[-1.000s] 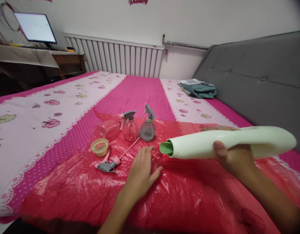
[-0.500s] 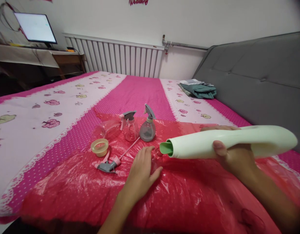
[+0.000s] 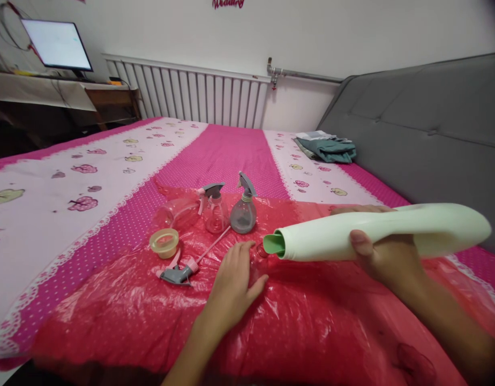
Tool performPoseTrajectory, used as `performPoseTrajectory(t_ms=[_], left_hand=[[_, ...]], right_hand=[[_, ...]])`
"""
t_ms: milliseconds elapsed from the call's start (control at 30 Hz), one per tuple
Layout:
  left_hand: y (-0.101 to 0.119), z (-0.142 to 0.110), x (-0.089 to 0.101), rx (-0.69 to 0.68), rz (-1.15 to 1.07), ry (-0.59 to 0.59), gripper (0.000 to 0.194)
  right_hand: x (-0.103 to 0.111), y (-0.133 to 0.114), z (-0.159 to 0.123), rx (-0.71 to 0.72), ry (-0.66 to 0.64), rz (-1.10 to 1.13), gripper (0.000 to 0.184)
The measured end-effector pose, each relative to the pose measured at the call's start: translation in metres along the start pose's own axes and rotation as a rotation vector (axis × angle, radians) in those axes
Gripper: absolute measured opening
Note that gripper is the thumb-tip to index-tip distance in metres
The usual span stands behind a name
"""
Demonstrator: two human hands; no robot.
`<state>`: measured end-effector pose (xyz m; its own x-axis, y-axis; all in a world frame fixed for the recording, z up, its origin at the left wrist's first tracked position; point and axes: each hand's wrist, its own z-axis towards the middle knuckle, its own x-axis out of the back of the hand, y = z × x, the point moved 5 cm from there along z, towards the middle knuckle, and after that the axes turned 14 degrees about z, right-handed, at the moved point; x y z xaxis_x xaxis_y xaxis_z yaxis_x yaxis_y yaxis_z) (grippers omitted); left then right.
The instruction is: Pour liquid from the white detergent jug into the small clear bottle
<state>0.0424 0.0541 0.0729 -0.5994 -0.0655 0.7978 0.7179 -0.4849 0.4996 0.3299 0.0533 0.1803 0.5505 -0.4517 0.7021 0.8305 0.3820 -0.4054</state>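
The left hand [image 3: 233, 276] is wrapped round a small clear bottle [image 3: 261, 264] that stands upright on a red plastic sheet [image 3: 320, 327]. The bottle sits between the bent fingers, which lie close together on its far left side, and the thumb, which reaches across in front low down; its open neck rises clear beside the fingertips.

The right hand [image 3: 384, 254] grips a big pale bottle [image 3: 320, 236] by its handle, the thumb pressed on the near side and the fingers over the far side, their tips partly hidden. This bottle is tipped nearly flat, its base slightly higher, and its green spout [image 3: 274, 244] is at the small bottle's neck; I cannot tell whether they touch.

Left of the left hand lies a loose spray head [image 3: 177, 275], its tube pointing towards a pink spray bottle [image 3: 216, 215] and a grey spray bottle [image 3: 243, 217], both upright. A yellowish tub [image 3: 164, 252] sits just beyond the spray head.
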Motion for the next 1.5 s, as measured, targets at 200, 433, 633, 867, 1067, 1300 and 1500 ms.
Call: performPoseTrajectory(t_ms=[200, 433, 633, 867, 1067, 1300, 1500], left_hand=[[-0.0001, -0.0005, 0.001, -0.006, -0.011, 0.016, 0.059], [-0.0003, 0.0002, 0.0, 0.016, -0.013, 0.007, 0.058], [-0.001, -0.0001, -0.0011, 0.01, -0.007, -0.006, 0.058], [-0.0001, 0.0, 0.0, 0.004, -0.023, 0.005, 0.056], [-0.0005, -0.0002, 0.0004, 0.007, -0.02, 0.01, 0.056], [-0.0004, -0.0013, -0.0007, 0.001, -0.006, -0.008, 0.058], [-0.0005, -0.0004, -0.0007, -0.009, -0.007, -0.001, 0.059]], right_hand=[[0.0008, -0.0004, 0.0002, 0.007, 0.01, -0.018, 0.079], [0.0023, -0.0043, 0.0019, 0.013, 0.029, -0.02, 0.081], [0.0022, -0.0008, 0.0025, 0.014, 0.036, -0.015, 0.086], [0.0031, -0.0017, 0.0033, 0.001, 0.034, -0.013, 0.087], [0.0027, 0.0, 0.0043, -0.047, 0.039, 0.019, 0.091], [0.003, -0.0004, 0.0027, -0.093, 0.035, 0.036, 0.095], [0.0033, 0.0002, 0.0035, -0.065, 0.04, 0.026, 0.092]])
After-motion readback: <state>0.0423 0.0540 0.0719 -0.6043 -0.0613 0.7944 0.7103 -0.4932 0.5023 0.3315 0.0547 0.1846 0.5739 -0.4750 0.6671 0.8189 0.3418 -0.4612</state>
